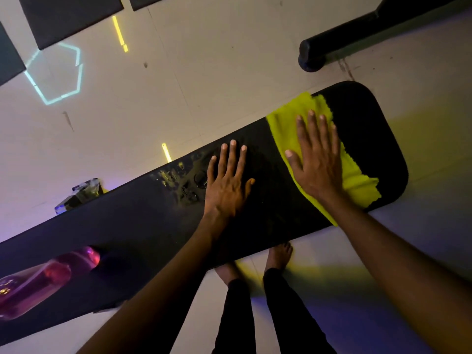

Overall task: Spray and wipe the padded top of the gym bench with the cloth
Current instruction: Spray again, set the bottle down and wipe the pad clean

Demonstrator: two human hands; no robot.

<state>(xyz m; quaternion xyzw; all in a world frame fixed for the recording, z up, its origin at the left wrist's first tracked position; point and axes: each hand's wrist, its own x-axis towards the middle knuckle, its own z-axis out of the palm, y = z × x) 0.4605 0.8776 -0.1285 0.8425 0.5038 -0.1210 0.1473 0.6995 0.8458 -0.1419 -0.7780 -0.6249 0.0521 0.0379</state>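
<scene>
The black padded gym bench (143,226) runs diagonally from lower left to upper right. A yellow-green cloth (286,123) lies spread near its right end. My right hand (316,162) presses flat on the cloth, fingers spread. My left hand (227,182) rests flat on the bare pad beside it, holding nothing. Wet droplets (184,182) glisten on the pad just left of my left hand. A pink translucent spray bottle (38,282) lies on its side on the bench at the lower left.
Light tiled floor (204,72) surrounds the bench. A black machine base bar (357,34) lies at the upper right. Dark mats (69,16) sit at the upper left. A small object (79,195) lies behind the bench's far edge. My bare feet (278,256) stand beneath the near edge.
</scene>
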